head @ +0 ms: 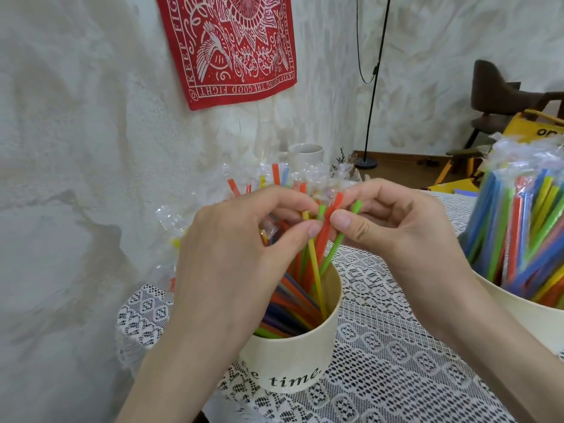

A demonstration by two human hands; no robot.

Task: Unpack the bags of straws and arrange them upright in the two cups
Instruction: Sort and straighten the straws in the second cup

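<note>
Two hands met above the near cup (293,355) at the centre of the frame. My left hand (241,239) pinched the upper ends of several loose straws (314,261), thumb and forefinger closed on a yellow and a green one. My right hand (393,227) pinched an orange and a green straw just beside them, its fingers (343,221) curled tight on the tips. Neither hand was spread or idle.

Each held straw ran its long axis steeply downward from the fingers into the mouth of the cup, leaning a little rather than standing plumb, with the lower ends resting among the straws already inside. The cup therefore lay directly below and slightly toward me from both grips. Both hands were about equally near it, the left a touch closer to its left rim.

Wrapped straws (274,178) stood behind my fingers, their clear film crumpled at the top. At the right edge of the frame, the second cup (518,312) held a bagged bundle (525,227) that stood upright, still sealed. Both cups sat on a lace-covered surface (396,361). I judged that the next move was to let the tips go so the straws would settle upright.
</note>
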